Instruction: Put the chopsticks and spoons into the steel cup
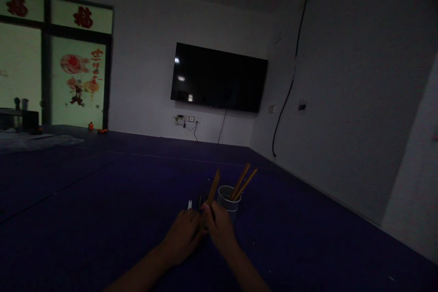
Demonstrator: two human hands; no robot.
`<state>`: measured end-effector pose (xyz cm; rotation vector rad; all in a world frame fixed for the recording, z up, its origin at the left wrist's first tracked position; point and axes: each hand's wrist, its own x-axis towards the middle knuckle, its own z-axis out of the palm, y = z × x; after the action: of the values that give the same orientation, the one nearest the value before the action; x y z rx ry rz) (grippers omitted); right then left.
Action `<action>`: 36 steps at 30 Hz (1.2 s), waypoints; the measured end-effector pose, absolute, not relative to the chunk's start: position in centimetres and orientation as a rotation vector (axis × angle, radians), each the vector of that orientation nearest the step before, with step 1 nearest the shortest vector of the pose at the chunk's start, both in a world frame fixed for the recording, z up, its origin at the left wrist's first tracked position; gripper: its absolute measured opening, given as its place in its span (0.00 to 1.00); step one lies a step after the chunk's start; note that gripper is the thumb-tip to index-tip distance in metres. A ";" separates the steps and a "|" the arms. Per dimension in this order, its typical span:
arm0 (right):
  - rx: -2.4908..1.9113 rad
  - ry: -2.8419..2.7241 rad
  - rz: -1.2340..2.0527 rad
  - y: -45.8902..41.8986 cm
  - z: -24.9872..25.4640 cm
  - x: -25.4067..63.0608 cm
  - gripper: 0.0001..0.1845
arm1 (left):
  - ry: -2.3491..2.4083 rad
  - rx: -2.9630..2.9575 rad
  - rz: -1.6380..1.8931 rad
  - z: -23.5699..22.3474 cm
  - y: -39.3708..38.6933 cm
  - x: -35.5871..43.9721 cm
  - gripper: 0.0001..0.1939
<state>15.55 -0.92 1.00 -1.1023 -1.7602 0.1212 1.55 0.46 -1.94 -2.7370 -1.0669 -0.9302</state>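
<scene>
Both hands are close together above the dark blue surface, low in the view. My right hand [221, 228] is closed round a few wooden chopsticks [214, 186], which tilt up and slightly right. At their lower end, my left hand [185, 233] is closed, with its thumb and fingers against the sticks. Just beyond my right hand stands a grey cup [228, 203], partly hidden by it. More chopsticks [241, 182] lean out of the cup to the right. Past my left knuckles shows a white handle [190, 204], beside small dark utensils [200, 200] that are hard to make out.
The blue surface [137, 191] stretches to the walls, with seams across it. A television [219, 77] hangs on the far wall above sockets and cables. A black cable [290, 82] hangs at right. Clear plastic sheeting [37, 141] and small orange things [101, 131] lie at left.
</scene>
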 end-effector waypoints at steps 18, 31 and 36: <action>-1.422 -1.091 -0.264 1.2 3.5 23.8 0.31 | -1.136 -2.500 -1.343 -2.1 1.0 0.8 0.16; -1.555 -1.408 -0.269 3.0 1.0 23.9 0.23 | -1.118 -2.529 -1.341 -1.9 0.8 1.2 0.15; -1.593 -1.385 -0.192 3.2 1.0 23.9 0.18 | -1.098 -2.496 -1.356 -2.3 1.2 1.2 0.15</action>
<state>23.92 3.18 0.96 -1.5930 -1.3848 -0.1920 1.19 1.20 -2.32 -2.4960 -1.0981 -1.3565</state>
